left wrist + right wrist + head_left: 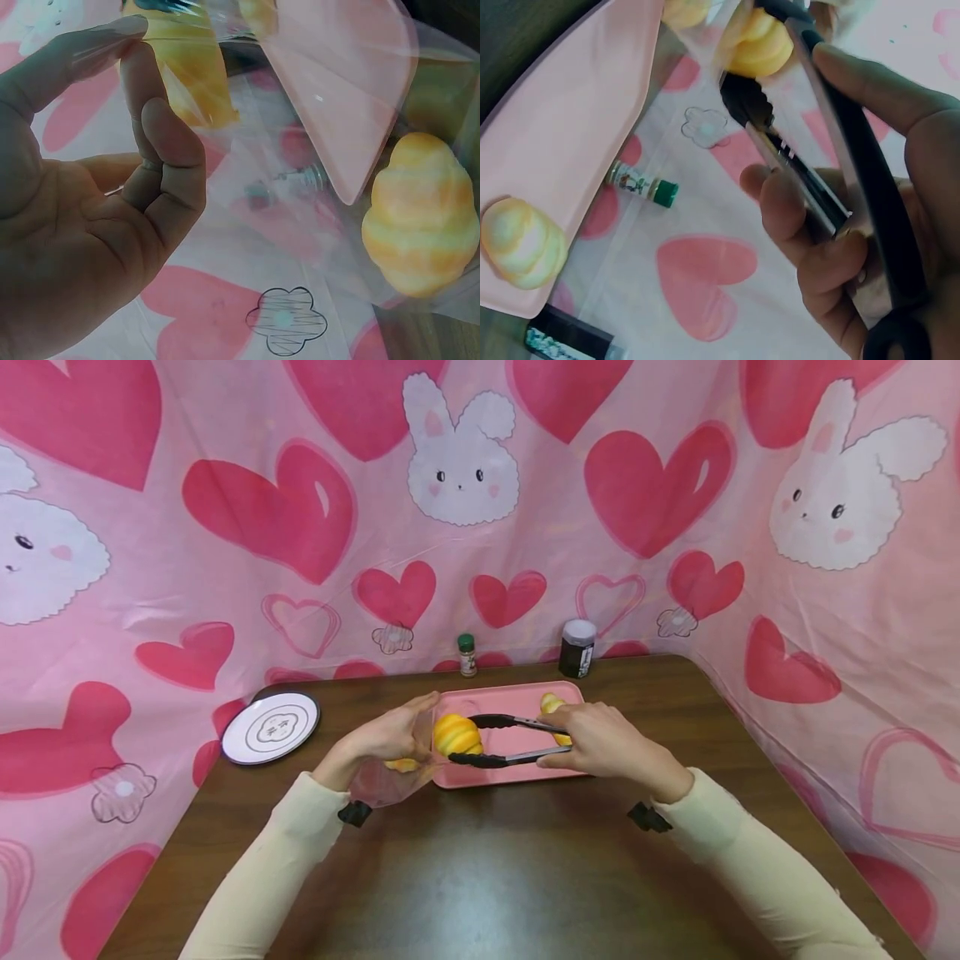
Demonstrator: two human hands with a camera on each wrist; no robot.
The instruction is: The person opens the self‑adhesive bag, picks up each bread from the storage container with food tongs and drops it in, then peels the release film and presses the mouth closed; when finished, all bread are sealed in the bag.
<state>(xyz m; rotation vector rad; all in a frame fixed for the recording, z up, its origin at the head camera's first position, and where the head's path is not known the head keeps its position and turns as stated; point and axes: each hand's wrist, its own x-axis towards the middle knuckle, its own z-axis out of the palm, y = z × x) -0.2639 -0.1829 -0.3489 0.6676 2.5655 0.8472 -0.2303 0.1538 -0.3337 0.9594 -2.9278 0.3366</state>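
And here's the roll (459, 735), rounded and plump, bright golden yellow with paler bands curving across its ridged sides! It sits between the black tips of the tongs (513, 758), one tip on each side, over the left end of the pink tray (501, 779), right by the mouth of the clear bag (378, 789). The right hand (606, 742) has its grip wrapped around the tongs, thumb along one arm, fingers curled about the other, and the arms stand apart. Over on the left, the left hand (386, 735) pinches the bag's thin plastic, film stretching away from the fingertips. Look inside that bag: a second roll (420, 217), lumpy in outline, banded soft orange and pale cream! A third roll (523, 244), creamy yellow with twisting ridges, lies on the tray near the right hand. All this on a dark brown surface (480, 877), the white plate (247, 735) off to the left.
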